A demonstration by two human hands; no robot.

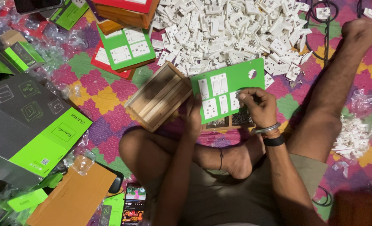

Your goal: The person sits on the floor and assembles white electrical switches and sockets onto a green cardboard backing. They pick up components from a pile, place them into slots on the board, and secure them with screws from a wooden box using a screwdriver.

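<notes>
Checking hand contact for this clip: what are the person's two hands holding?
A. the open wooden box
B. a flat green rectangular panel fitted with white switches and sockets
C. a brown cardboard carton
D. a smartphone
B: the left hand grips the lower left edge of the flat green rectangular panel with white switches, and the right hand pinches at its lower right; the open wooden box lies beside it.

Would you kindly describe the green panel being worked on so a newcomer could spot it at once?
Below the big heap of white switch parts, both hands hold a green panel over the lap. Unlike the other green panel lying on a wooden box further left, this one has a round hole in its corner.
</notes>
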